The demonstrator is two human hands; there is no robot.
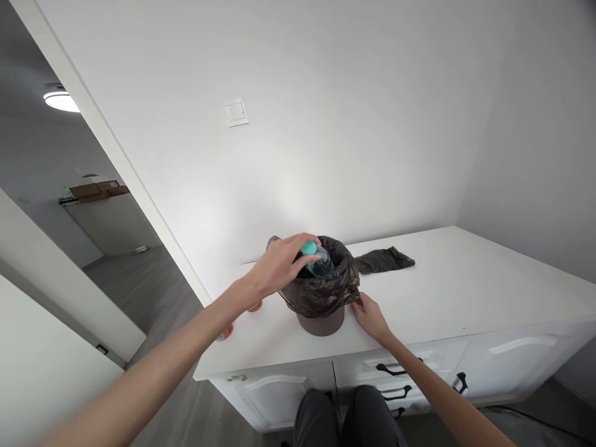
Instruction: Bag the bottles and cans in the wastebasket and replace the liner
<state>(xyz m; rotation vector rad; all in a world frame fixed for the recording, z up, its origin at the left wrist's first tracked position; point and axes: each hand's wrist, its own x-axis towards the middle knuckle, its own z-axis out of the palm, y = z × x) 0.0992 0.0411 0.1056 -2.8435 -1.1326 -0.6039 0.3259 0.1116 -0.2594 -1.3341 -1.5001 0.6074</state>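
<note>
A brown bin (321,326) stands on a white cabinet top, lined with a black plastic bag (319,299) folded over its rim. Above the bin's mouth, my left hand (279,264) is closed around the teal cap end of a clear plastic bottle (322,266). The bottle's lower part points down into the bag's opening. At the bin's right side, my right hand (371,315) pinches the hanging edge of the bag. Its fingertips are partly hidden by the plastic.
A folded black bag (386,259) lies right of the bin. Two orange-red items, one nearer (226,333) and one farther (255,306), sit at left, partly covered by my forearm. A wall with a light switch (236,113) rises behind; a doorway opens at left.
</note>
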